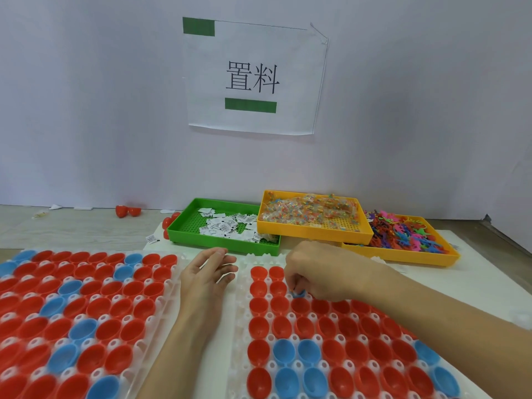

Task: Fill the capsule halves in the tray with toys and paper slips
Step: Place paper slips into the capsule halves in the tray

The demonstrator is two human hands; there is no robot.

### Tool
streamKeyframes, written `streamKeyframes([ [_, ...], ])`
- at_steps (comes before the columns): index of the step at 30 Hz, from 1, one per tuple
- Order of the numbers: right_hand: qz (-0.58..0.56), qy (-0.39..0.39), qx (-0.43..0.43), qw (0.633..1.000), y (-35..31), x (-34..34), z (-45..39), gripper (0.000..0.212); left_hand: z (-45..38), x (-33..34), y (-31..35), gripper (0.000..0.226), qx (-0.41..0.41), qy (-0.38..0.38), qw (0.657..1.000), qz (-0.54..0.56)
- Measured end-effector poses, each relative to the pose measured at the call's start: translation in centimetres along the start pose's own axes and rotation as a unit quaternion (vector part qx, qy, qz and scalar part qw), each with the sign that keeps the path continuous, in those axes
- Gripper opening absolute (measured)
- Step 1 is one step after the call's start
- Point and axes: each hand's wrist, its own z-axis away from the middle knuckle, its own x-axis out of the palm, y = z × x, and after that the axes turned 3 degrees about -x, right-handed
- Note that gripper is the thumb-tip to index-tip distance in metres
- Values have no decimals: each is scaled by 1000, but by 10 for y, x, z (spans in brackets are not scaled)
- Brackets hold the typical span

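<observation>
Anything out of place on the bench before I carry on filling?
Yes. The yellow tray of bagged toys sits askew, propped across the green slip tray and the other yellow tray. One paper slip lies outside the green tray, and loose red capsule halves lie by the wall.

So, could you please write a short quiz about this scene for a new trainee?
1. True or false: the right hand pinches a small blue toy over the right capsule tray.
2. Which bin holds the paper slips? A green bin, B upper yellow bin, C lower yellow bin
3. Fill in: the left hand rests between the two trays and holds ____.

Key: 1 true; 2 A; 3 nothing
</observation>
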Motion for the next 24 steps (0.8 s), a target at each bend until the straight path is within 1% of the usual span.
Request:
streamKeyframes([
  [4,1,-6,4,1000,0,1,-1,25,0,0,-1,6,3,-2,1000,-12],
  [12,-21,8,17,1000,3,-11,10,38,0,0,-2,8,9,-8,1000,-26],
  [14,-19,20,16,999,6,-14,14,38,0,-1,-2,9,11,-8,1000,-27],
  [16,-24,48,19,998,11,-17,19,36,-1,-1,-3,9,11,-12,1000,-22],
  [18,-43,96,38,994,22,-21,29,31,-1,-2,-3,9,18,-14,999,-22],
  [20,-95,185,77,975,37,-21,42,26,0,-1,-6,12,39,-12,998,-48],
  [21,-131,246,106,954,47,-19,50,25,-1,-1,-8,14,55,-14,996,-72],
  [22,-163,311,139,926,57,-15,59,24,-1,-1,-10,16,71,-16,992,-103],
  [24,-195,423,219,857,80,0,77,23,-2,-1,-16,20,106,-20,980,-164],
])
